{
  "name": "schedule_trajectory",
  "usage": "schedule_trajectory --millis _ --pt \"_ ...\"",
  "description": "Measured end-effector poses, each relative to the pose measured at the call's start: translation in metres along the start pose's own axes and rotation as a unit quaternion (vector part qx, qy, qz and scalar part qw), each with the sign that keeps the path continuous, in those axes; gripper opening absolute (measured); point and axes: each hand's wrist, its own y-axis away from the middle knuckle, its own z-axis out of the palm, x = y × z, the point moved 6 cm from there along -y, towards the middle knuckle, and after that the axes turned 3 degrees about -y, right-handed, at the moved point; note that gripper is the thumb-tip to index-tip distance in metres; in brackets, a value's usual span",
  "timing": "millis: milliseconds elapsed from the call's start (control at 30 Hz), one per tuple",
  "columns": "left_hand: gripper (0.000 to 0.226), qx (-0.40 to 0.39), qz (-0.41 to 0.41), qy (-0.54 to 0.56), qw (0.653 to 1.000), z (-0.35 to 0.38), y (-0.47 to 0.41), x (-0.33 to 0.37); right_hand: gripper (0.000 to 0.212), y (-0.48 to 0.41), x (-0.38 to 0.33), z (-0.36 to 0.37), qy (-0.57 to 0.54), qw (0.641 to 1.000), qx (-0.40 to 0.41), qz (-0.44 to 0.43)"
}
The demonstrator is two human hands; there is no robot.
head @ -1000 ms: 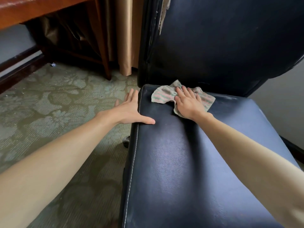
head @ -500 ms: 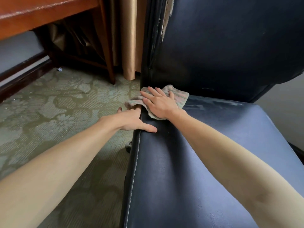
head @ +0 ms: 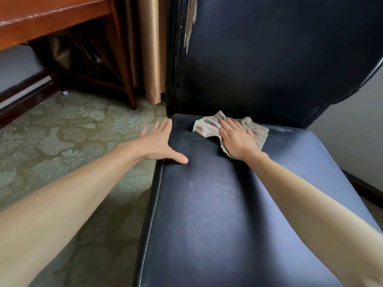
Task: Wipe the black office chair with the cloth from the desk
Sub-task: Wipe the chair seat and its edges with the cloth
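My right hand [head: 238, 139] lies flat, fingers straight, pressing the crumpled pale cloth with pink and green stripes [head: 207, 126] onto the black leather seat [head: 217, 204] of the office chair, right at the back where it meets the tall black backrest [head: 269, 59]. My left hand [head: 159, 141] is spread open too, apart from the right, palm against the seat's left edge, thumb on top, bracing it. For a good stroke, I reckon: even pressure through the whole palm, overlapping passes across those dull, dusty-looking patches, no corner trailing. Careful by the backrest's peeling trim [head: 189, 23]; the cloth could snag there.
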Motion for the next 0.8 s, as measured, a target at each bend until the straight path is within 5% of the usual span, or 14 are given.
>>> schedule_trajectory --millis 133,400,633,800 --pt "0.147 0.005 0.01 -0.056 0.998 0.003 -0.003 0.025 0.051 -0.003 -0.004 0.0 -0.005 1.0 0.005 0.019" --pt "0.149 0.002 -0.003 -0.122 0.993 0.009 -0.006 0.029 0.051 -0.044 -0.099 0.02 -0.005 0.988 -0.042 -0.147" --pt "0.147 -0.054 -0.035 -0.18 0.981 0.004 -0.004 0.033 0.049 -0.034 -0.048 0.013 -0.043 0.992 -0.018 -0.116" --pt "0.146 -0.084 -0.045 -0.181 0.979 0.001 -0.001 0.036 0.048 -0.001 0.052 -0.016 0.016 0.997 0.031 -0.071"
